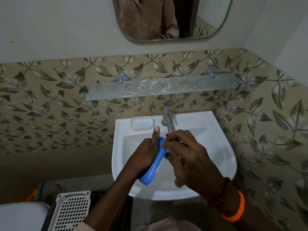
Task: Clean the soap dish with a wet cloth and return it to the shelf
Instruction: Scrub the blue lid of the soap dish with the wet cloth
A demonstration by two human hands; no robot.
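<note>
We hold the blue plastic soap dish (154, 164) in our left hand (146, 150) over the white ceramic sink (221, 157); our right hand (188, 154), at 3 o'clock, touches it, grip unclear.

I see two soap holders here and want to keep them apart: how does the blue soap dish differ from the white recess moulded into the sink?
The blue soap dish is a loose piece, gripped in the left hand and tilted on edge over the basin; the white recess is part of the sink rim, lying flat left of the tap. The right hand works at the dish; nothing touches the recess. Both are rounded oblongs.
</note>
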